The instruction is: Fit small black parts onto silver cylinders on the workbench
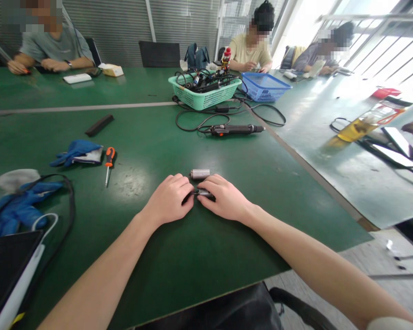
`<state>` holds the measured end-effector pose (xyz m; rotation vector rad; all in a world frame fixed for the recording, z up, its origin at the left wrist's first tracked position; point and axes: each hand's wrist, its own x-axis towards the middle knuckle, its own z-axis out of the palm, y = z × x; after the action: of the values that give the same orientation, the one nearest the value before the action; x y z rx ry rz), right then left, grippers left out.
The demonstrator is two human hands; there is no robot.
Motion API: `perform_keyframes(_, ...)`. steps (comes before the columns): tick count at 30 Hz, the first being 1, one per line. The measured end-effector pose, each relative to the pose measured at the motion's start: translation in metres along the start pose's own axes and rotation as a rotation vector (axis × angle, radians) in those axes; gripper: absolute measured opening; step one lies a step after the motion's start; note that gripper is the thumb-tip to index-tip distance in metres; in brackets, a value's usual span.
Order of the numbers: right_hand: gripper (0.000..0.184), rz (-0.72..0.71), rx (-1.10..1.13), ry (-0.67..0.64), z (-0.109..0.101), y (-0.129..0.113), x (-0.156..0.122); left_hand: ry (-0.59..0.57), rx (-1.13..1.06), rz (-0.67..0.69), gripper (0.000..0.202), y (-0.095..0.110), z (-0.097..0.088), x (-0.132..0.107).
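Note:
My left hand (170, 198) and my right hand (223, 198) rest close together on the green table (199, 256), fingers curled. Between them both pinch a small dark and silver part (202, 193), mostly hidden by the fingers. Just beyond the fingertips a short silver cylinder (200, 173) lies loose on the table, touched by neither hand.
An orange-handled screwdriver (108, 162) and blue gloves (76, 152) lie to the left. An electric screwdriver (236, 129) with its cable lies ahead, before a green basket (204, 97) and a blue basket (263, 87). Three people sit at the far side. A tablet (7, 270) sits near left.

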<state>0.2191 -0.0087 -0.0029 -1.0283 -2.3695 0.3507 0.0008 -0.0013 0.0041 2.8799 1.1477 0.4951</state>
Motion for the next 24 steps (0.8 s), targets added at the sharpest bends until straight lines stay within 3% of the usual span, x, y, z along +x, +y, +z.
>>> perform_keyframes(12,0.018,-0.004,0.01,0.005,-0.0012,-0.0005,0.0001,-0.016,-0.007,0.012,0.015,0.0003,-0.0007,0.0005)
perform_keyframes(24,0.03,-0.115,-0.045,-0.081,-0.0053,0.0006,-0.0051,-0.008,-0.027,-0.012,0.02,-0.0019,0.0001,0.0007)
